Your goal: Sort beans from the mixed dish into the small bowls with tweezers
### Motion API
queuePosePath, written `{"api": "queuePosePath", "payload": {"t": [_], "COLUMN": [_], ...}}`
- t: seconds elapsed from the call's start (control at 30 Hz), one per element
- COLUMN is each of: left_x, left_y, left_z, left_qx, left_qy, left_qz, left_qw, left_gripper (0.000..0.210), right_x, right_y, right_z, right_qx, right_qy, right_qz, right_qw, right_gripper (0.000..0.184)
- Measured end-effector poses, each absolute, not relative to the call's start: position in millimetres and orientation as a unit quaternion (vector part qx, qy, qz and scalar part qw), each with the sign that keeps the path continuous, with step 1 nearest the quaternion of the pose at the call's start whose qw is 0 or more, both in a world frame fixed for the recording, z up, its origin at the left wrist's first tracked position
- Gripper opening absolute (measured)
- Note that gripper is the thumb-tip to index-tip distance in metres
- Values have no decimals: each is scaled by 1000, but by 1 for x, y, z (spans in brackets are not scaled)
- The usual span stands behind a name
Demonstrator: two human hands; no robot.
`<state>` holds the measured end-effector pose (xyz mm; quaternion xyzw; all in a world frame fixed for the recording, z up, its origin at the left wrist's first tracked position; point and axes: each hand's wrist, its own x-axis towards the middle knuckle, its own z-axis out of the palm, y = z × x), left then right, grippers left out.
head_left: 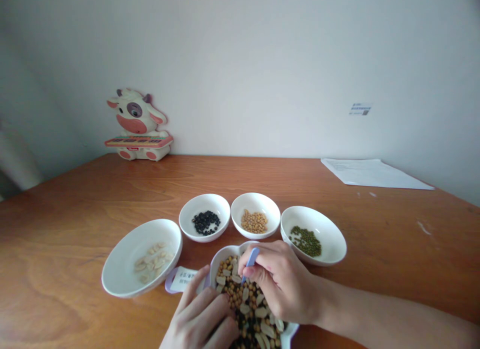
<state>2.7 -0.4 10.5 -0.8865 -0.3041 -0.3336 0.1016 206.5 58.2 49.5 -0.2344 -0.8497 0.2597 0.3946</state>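
Observation:
My right hand (287, 279) pinches a slim lavender plastic tool (252, 258), its lower end down among mixed beans and seeds; its exact kind is unclear. Those lie in a white scalloped tray (225, 252): yellow soybeans, dark beans and large pale oval seeds. At the tray's near left side, my left hand (208, 316) rests over the rim, index finger stretched along it and the other fingers curled. A lavender handle (170, 281) with a white label (185, 278) sticks out left of the tray. The right hand hides part of the tray.
Around the tray stand white bowls with pale seeds (153, 261), black beans (205, 222), soybeans (254, 222) and green mung beans (306, 241). A cow toy keyboard (138, 126) sits back left. Paper sheets (375, 173) lie back right on the wooden table (393, 244), against the wall.

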Motion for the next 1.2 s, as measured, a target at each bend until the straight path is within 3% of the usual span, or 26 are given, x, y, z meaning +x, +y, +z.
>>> {"api": "queuePosePath", "payload": {"t": [0.37,1.2], "left_x": [3,5], "left_y": [0,0], "left_z": [10,9], "left_qx": [-885,-886], "left_qy": [-305,-304], "left_qz": [-338,-336], "left_qw": [103,102], "left_gripper": [45,45], "right_x": [205,204], "right_y": [56,58], "right_z": [46,44], "right_qx": [-292,-364], "right_qy": [-824,-839], "right_qz": [237,207], "right_qw": [424,348], "right_gripper": [21,22]}}
